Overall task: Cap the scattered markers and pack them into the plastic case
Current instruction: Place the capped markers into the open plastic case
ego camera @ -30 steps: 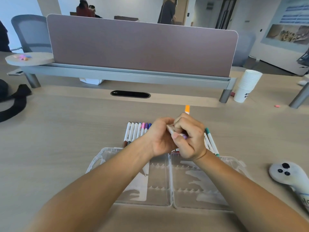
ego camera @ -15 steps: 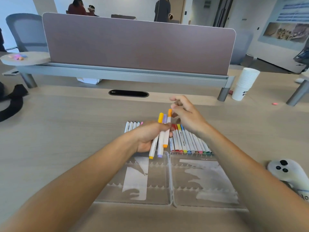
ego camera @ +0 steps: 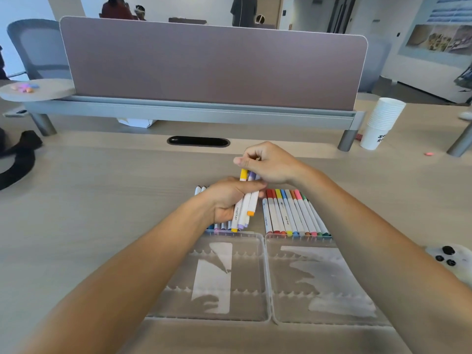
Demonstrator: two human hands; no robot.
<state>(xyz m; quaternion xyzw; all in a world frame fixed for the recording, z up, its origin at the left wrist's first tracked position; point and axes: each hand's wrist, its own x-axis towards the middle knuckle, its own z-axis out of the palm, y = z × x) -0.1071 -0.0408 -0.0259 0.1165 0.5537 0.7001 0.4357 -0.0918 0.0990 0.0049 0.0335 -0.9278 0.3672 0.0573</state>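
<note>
Currently, the left hand [ego camera: 229, 198] grips a three-marker bundle [ego camera: 245, 204], with fingers and thumb curled round the white barrels. The bundle stands tilted above the table [ego camera: 89, 200], with its far ends raised. Visible colours are yellow and purple at both ends, and orange on the near end of the third marker. One barrel is printed "marker".

The right hand [ego camera: 269, 162] is positioned directly over the far ends of the bundle, fingers curled and thumb pointing left. The far end of the third marker is hidden behind this hand. Whether the right hand holds a cap or anything else cannot be determined.

The plastic case [ego camera: 266, 267] lies open and flat at near centre, its two clear halves side by side. No markers are seated in either half.

Marker locations on the table:
- right marker row [ego camera: 293, 213]: lies side by side just beyond the right half of the case, to the right of the bundle.
- left marker row [ego camera: 220, 226]: lies just beyond the left half, mostly covered by the left hand.

A white controller [ego camera: 452, 259] rests at the right edge. A stack of paper cups [ego camera: 380, 123] stands at far right. A divider screen [ego camera: 204, 65] spans the far side.
</note>
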